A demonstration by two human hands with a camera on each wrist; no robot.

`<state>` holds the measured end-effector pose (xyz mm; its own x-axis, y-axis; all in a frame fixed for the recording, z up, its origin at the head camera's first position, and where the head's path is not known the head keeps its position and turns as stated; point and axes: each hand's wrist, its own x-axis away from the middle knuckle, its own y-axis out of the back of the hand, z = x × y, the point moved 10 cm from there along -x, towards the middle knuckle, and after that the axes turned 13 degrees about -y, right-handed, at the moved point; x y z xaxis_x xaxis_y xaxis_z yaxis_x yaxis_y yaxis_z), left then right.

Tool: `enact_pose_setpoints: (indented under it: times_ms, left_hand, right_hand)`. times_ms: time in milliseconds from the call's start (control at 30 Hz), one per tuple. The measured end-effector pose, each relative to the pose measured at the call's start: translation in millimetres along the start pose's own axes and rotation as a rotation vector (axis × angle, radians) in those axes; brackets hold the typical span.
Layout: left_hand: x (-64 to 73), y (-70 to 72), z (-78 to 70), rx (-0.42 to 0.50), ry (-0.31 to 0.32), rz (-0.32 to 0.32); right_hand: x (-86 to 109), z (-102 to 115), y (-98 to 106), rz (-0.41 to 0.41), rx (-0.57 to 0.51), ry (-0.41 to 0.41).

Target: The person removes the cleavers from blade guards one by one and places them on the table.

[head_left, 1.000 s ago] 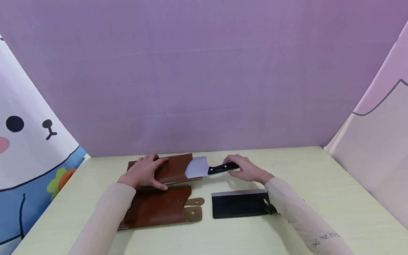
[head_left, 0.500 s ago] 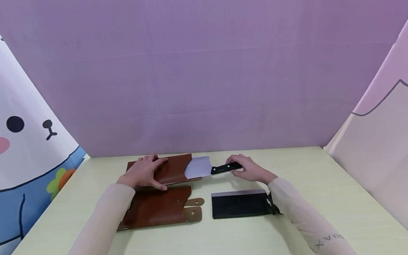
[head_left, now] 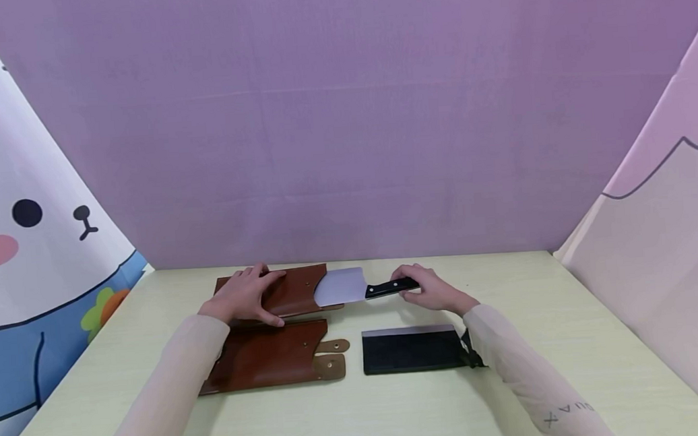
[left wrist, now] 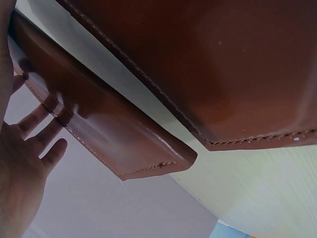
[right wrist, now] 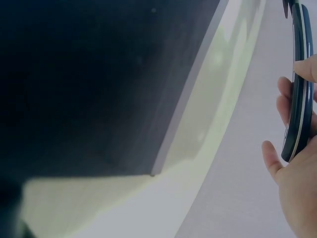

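Observation:
My left hand (head_left: 243,295) spans the far brown leather knife sheath (head_left: 296,289), thumb at its near edge and fingers at its far edge. In the left wrist view its fingertips lie along the sheath's stitched side. From the sheath's mouth sticks part of the pale, wide blade of a cleaver (head_left: 339,287); the rest of the blade is hidden inside. My right hand (head_left: 432,289) grips the cleaver's black riveted handle (right wrist: 300,99) between thumb and fingers, well over the table in the right wrist view.
A second brown sheath (head_left: 273,355) with two strap tabs lies nearer, partly under my left sleeve. Right of it rests a black-bladed cleaver (head_left: 413,350), its handle partly covered by my right sleeve. A purple cloth (head_left: 342,124) rises behind the pale table (head_left: 339,421).
My right hand has moved a little to the right with the cleaver, so more blade shows outside the sheath. My left hand has stayed almost in place on the sheath.

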<state>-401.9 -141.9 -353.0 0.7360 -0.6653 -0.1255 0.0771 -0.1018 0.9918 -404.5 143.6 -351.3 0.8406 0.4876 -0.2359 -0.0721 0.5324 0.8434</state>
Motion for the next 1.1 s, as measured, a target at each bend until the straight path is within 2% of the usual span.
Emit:
enact_pose_setpoints:
  times_ms: [1100]
  left_hand:
    - [0.3, 2.2, 5.6, -0.007, -0.003, -0.019]
  right_hand:
    - [12.4, -9, 24, -0.016, 0.008, -0.009]
